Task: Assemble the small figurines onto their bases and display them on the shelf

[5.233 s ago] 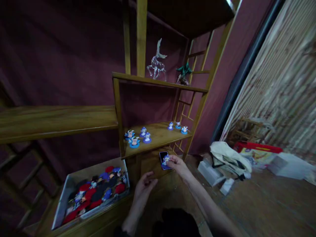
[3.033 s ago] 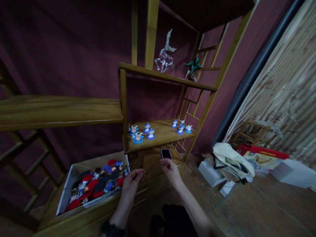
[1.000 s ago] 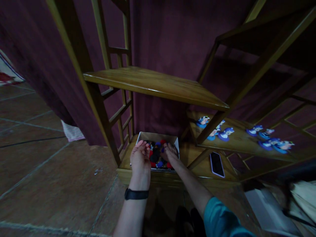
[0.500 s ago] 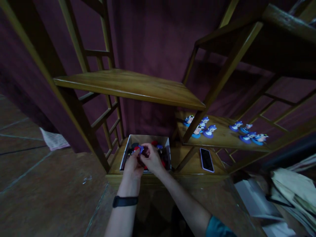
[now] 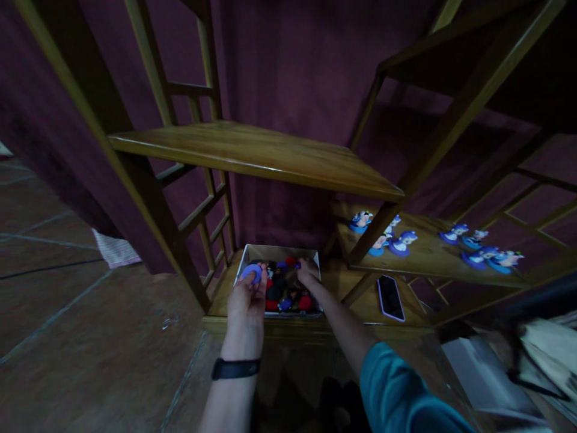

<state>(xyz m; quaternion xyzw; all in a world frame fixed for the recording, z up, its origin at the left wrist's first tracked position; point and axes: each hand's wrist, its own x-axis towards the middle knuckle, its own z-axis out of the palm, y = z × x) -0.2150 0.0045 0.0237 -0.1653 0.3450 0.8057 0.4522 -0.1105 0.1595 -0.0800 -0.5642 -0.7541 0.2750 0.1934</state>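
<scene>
A white-walled cardboard box (image 5: pixel 277 248) full of small red, blue and black figure parts (image 5: pixel 277 290) sits on the low shelf. My left hand (image 5: pixel 244 296), with a dark band on the wrist, is closed on a round purple base (image 5: pixel 251 274) over the box's left side. Inside the box at its back right corner, my right hand (image 5: pixel 308 274) reaches down among the parts with its fingers curled. A small blue-purple piece shows at those fingertips; its kind is too small to make out.
Several small figurines on round blue and purple bases (image 5: pixel 402 243) stand on the raised shelf (image 5: pixel 433 261) at right. A phone (image 5: pixel 390 297) lies on the low shelf. A wooden board (image 5: pixel 256 153) spans above the box, and slanting posts frame the sides.
My hands were together over the box; now they are apart. My right hand has moved right into the box, while my left keeps the purple base. The view has shifted slightly.
</scene>
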